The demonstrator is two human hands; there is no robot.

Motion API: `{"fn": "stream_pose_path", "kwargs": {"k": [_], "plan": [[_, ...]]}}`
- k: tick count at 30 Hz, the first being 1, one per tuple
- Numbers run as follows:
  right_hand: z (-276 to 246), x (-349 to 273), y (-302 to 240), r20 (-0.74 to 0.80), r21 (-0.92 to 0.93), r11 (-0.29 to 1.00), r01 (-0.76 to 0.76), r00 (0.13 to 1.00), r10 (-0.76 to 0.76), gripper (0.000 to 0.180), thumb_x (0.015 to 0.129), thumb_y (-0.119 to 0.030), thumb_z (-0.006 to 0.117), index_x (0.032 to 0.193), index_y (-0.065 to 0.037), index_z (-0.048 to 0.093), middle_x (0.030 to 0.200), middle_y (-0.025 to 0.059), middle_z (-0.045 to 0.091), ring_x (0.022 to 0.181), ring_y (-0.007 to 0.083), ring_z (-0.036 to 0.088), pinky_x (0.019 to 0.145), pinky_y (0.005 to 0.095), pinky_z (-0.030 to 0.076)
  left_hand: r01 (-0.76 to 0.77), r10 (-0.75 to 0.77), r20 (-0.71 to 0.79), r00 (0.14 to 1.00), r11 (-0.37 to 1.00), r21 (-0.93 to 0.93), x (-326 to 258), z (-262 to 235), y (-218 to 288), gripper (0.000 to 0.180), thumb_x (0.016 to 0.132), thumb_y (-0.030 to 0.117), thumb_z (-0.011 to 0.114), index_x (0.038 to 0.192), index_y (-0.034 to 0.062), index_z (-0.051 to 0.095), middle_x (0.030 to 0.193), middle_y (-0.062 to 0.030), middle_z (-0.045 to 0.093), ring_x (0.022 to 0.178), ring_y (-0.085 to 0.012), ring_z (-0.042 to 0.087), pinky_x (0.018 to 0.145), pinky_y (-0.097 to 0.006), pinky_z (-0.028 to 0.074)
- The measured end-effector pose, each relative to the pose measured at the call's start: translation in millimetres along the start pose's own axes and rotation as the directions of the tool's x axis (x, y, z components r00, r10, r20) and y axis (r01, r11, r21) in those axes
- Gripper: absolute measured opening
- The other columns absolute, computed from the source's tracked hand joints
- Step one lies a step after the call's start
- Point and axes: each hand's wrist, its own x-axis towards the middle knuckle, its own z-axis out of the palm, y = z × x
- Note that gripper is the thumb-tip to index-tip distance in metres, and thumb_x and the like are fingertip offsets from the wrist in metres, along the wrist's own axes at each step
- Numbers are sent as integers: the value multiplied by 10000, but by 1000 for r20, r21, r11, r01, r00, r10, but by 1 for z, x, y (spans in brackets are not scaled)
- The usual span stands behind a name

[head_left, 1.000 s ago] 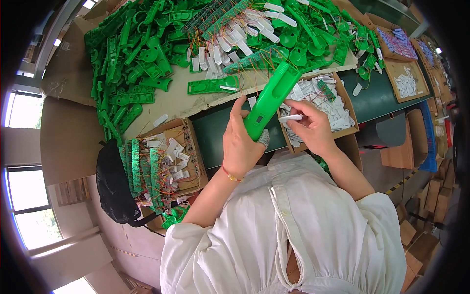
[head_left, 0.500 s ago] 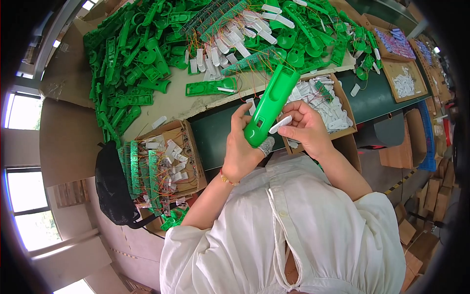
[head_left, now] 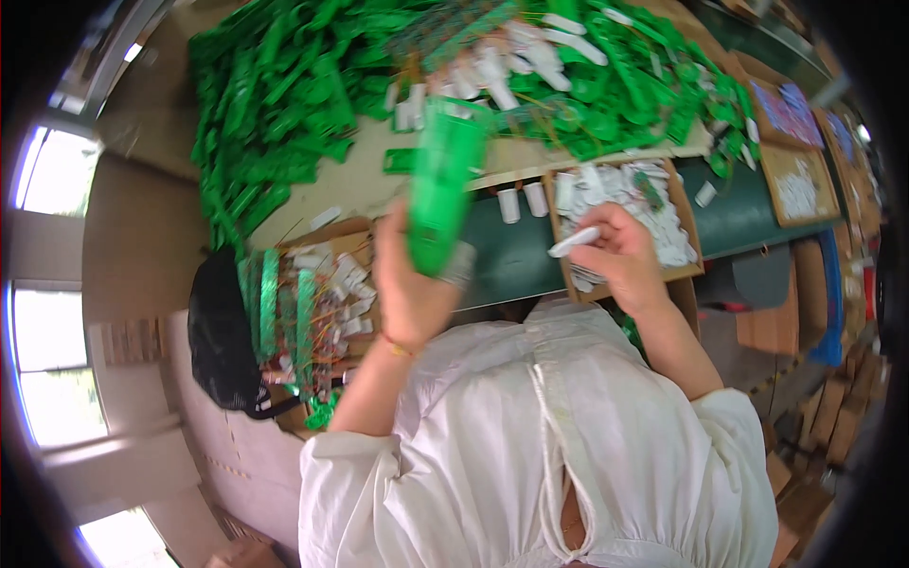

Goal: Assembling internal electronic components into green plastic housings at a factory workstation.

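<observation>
"What takes up the most room?"

"The dark green bench (head_left: pixel 516 260), with a wide beige board (head_left: pixel 365 194) along its far side. A big heap of glossy green plastic shells (head_left: pixel 275 114) covers much of that board, and blurred green circuit boards (head_left: pixel 459 33) and long white tabs (head_left: pixel 540 57) lie on it."

"And next in size?"

"Two open brown boxes. The right cardboard box (head_left: pixel 684 272) is full of small white plastic pieces; the left cardboard box (head_left: pixel 352 228) carries green circuit strips (head_left: pixel 306 327), thin wires and white parts. A black mesh bag (head_left: pixel 222 331) sits against its outer side and hides part of it."

"Where are the hands?"

"The left hand (head_left: pixel 412 293) is wrapped round the lower end of a long green plastic shell (head_left: pixel 443 189), lifted above the bench. Its upper end blocks some of the heap and the board's edge; blur softens its details. The right hand (head_left: pixel 620 256) is narrow, pinching a slim white plastic piece (head_left: pixel 575 242) between thumb and fingers, well apart from the shell. That hand covers part of the right box's contents."

"Anything between them?"

"Two short white plastic tabs (head_left: pixel 509 205), side by side at the board's near edge."
</observation>
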Motion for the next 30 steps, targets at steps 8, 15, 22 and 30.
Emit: {"fn": "stream_pose_path", "kwargs": {"k": [8,15,22,30], "plan": [[-37,2,20,-62,-169,984,49,996,-60,187,801,7,567,986,0,538,886,46,572,768,102,540,713,217,437,531,-48,-931,362,831,164,-55,-276,-116,589,717,136,707,1183,-64,409,1092,-153,488,954,-263,505,850,-337,395],[-36,23,29,10,-161,987,-21,1000,23,175,810,-10,587,979,-5,543,887,50,581,771,95,533,705,208,428,774,-269,-892,-364,445,-451,-271,-342,-203,423,662,125,664,1009,-68,522,876,-155,593,744,-282,587,710,-368,472],[-8,17,22,42,-219,975,-36,998,46,127,798,-13,586,921,-8,552,849,47,586,737,86,533,677,206,423,957,-401,-905,-140,181,-228,-279,-310,-224,1059,630,564,687,1323,-91,228,1309,-286,351,1195,-377,384,970,-403,340],[-14,1,28,-56,-146,985,-91,995,83,121,769,-11,622,873,-13,561,800,46,603,699,89,549,654,212,445,56,-274,-428,861,887,-457,-5,-233,-87,416,855,195,520,1187,-39,435,1018,-138,571,908,-216,576,806,-312,479]]}}
